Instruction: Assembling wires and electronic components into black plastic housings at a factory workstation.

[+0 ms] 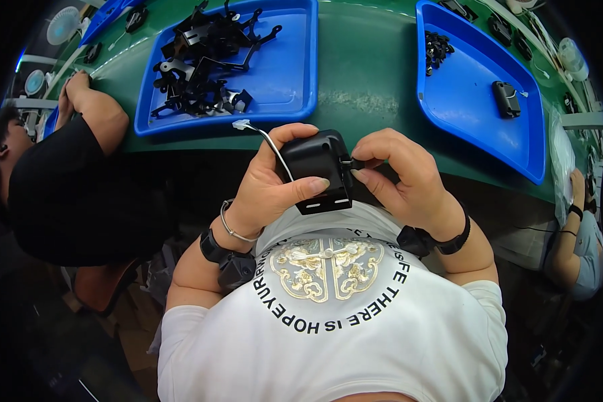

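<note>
My left hand (pixel 264 184) is closed round a black plastic housing (pixel 321 155), thumb across its near face and fingers behind. From the housing a white cable (pixel 275 149) runs up past that hand to a white plug (pixel 242 124). A black slotted bracket (pixel 328 204) sits along the housing's near edge. At the right side of the housing, my right hand (pixel 409 177) pinches a small black knob (pixel 356 163) between thumb and fingers. A short stem joins the knob to the housing's side. Both hands are above my lap, just short of the table edge.
A blue tray (pixel 275 112) at left holds a heap of black metal brackets (pixel 201 60). The right blue tray (pixel 472 124) holds small black knobs (pixel 437 52) and one black housing (pixel 506 99). Both stand on the green table (pixel 362 74). Co-workers sit on either side.
</note>
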`<action>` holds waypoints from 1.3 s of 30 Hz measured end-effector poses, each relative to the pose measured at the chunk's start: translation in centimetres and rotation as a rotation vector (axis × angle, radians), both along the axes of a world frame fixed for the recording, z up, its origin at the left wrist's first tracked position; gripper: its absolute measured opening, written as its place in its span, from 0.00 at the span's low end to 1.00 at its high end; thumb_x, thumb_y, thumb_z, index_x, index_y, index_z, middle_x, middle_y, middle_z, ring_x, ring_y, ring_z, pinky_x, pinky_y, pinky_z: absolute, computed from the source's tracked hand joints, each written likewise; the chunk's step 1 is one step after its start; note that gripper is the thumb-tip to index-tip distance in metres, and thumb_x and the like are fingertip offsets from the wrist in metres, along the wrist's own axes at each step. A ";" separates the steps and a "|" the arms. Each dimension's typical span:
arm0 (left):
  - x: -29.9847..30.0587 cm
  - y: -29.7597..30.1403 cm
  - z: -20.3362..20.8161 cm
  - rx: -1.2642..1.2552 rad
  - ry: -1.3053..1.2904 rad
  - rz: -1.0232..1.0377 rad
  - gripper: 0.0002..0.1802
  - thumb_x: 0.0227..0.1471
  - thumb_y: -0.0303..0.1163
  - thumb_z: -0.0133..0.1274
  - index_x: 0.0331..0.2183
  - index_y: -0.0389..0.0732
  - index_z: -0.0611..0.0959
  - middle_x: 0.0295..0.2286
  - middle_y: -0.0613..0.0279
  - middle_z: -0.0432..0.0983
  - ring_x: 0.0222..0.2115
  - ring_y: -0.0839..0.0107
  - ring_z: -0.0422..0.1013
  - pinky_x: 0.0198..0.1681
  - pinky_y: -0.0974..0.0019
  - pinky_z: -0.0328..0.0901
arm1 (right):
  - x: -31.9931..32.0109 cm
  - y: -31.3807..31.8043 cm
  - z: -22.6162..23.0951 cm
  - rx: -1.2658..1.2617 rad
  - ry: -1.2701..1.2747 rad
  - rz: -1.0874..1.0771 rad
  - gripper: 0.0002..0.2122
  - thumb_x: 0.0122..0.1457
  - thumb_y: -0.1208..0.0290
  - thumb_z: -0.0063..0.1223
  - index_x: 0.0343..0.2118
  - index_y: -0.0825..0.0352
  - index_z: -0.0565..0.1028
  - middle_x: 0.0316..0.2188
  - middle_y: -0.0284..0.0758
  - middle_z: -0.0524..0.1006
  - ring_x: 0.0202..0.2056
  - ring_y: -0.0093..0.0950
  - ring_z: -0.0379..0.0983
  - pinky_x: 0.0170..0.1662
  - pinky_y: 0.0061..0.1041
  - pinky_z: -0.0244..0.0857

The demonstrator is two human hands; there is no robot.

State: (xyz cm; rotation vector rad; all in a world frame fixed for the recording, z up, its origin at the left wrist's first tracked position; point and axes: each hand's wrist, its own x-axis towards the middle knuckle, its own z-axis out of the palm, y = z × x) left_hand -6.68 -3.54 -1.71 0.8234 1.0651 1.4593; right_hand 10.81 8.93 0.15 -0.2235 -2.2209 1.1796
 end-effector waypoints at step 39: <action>-0.1 0.7 0.9 0.009 0.244 0.061 0.30 0.41 0.23 0.60 0.46 0.39 0.65 0.36 0.63 0.68 0.36 0.77 0.68 0.39 0.74 0.66 | -1.2 0.0 -1.7 0.248 -0.194 -0.174 0.07 0.54 0.68 0.49 0.23 0.64 0.71 0.19 0.34 0.69 0.20 0.34 0.64 0.28 0.27 0.57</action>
